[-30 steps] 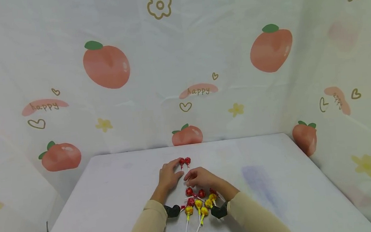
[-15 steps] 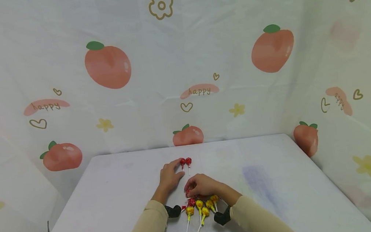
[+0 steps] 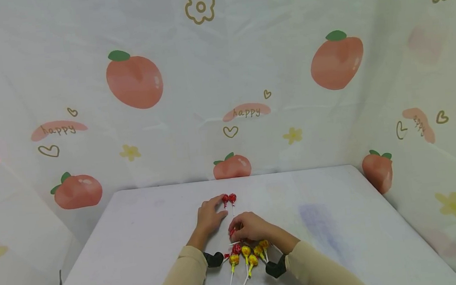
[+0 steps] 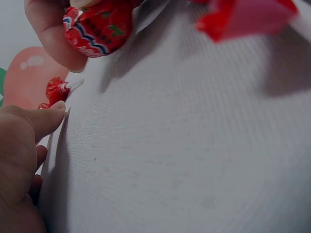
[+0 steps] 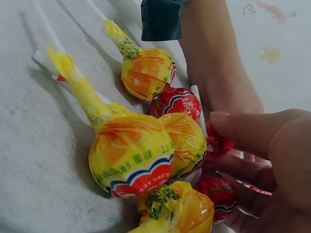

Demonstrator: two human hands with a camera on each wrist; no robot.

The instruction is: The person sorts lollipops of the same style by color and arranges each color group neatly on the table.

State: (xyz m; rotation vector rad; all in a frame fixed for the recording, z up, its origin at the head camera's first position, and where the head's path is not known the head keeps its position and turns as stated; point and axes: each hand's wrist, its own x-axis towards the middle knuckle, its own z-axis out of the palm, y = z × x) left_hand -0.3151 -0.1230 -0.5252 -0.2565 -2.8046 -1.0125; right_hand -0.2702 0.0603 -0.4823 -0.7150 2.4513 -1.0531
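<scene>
- Two red lollipops (image 3: 232, 198) lie side by side at the centre of the head view, their sticks toward the bottom; the left one's stick is partly hidden at the thumb of the left hand (image 3: 210, 216).
- The left hand spans a wide curve, index fingertip at the left candy, thumb tip by its stick; how firmly it touches cannot be told.
- The right hand (image 3: 253, 227), just right of centre, has thumb and fingers bent in, pinching a third red lollipop (image 4: 99, 29), seen at the upper left of the left-wrist view. Fingers cover its top, and whether it touches the table (image 3: 139, 250) is unclear.
- At lower centre of the head view, yellow lollipops (image 3: 246, 251) crowd together with more red; the right arm hides part of the group.
- A red wrapper twist (image 4: 248, 17), upper right of the left-wrist view, is blurred and cut off.
- The candies are round, in shiny wrappers on white sticks; yellow ones carry orange-slice prints, red ones a wavy white-and-blue band.
- On the largest yellow wrapper in the right-wrist view, "EST TAST" shows on a red band; the green lettering above is only partly legible.
- The backdrop (image 3: 181, 74) repeats "happy" among printed fruit.
</scene>
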